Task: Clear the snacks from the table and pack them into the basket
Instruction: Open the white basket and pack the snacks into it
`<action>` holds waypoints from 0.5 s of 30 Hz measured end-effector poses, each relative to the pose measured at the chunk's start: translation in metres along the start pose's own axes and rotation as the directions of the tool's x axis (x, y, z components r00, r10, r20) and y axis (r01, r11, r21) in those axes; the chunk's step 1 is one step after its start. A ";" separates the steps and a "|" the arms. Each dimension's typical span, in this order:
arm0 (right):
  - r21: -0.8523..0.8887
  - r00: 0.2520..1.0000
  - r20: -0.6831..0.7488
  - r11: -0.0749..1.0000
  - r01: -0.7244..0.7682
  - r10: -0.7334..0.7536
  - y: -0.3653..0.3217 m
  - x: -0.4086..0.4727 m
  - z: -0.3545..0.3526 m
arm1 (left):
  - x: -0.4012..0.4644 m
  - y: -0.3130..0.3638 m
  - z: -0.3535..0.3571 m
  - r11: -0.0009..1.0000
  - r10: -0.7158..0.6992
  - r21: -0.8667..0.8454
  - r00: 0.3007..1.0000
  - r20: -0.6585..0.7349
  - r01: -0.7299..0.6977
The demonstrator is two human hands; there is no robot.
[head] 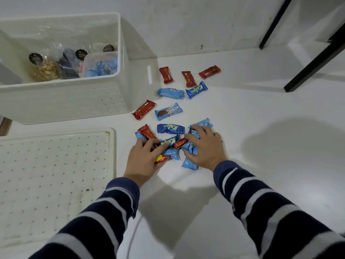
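Small wrapped snack bars, red and blue, lie scattered on the white table (242, 128). My left hand (144, 159) and my right hand (202, 146) press in from both sides on a heap of bars (172, 144) near the middle. The left hand's fingers curl over red and dark blue bars. Light blue bars lie under the right hand. Farther back lie loose bars: a dark blue one (170, 128), a light blue one (168, 111), a red one (143, 109) and several more (188, 79). The white basket (65, 101) stands at the back left, holding bagged snacks (44, 68).
The basket's white perforated lid (54, 174) lies flat at the front left, beside my left arm. A clear tub with blue packets (101, 64) sits inside the basket. Black frame legs (313, 66) slant down at the back right. A white wall runs along the back.
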State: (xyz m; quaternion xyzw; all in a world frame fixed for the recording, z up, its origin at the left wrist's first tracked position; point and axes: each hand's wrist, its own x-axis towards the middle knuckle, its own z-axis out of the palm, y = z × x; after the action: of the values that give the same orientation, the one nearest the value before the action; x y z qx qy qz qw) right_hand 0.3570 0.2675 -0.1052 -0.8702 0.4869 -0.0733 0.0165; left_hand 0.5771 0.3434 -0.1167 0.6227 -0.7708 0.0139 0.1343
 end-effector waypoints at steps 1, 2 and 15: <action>0.003 1.000 -0.014 1.000 -0.010 0.010 0.000 -0.003 0.001 | -0.001 0.002 -0.001 1.000 -0.004 0.007 1.000 -0.008 0.004; 0.011 1.000 -0.027 1.000 -0.015 0.015 0.000 -0.006 0.000 | -0.002 0.004 -0.003 1.000 -0.016 0.006 1.000 -0.018 0.016; 0.122 0.999 0.011 0.991 0.048 -0.050 -0.004 -0.043 -0.021 | -0.051 0.049 -0.021 0.947 -0.307 -0.126 0.949 -0.067 0.297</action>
State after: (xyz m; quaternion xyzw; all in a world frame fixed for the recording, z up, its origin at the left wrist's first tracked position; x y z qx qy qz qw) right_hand 0.3353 0.3067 -0.0891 -0.8798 0.4598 -0.0973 0.0709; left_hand 0.5437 0.4073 -0.1010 0.7235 -0.6593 -0.0242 0.2032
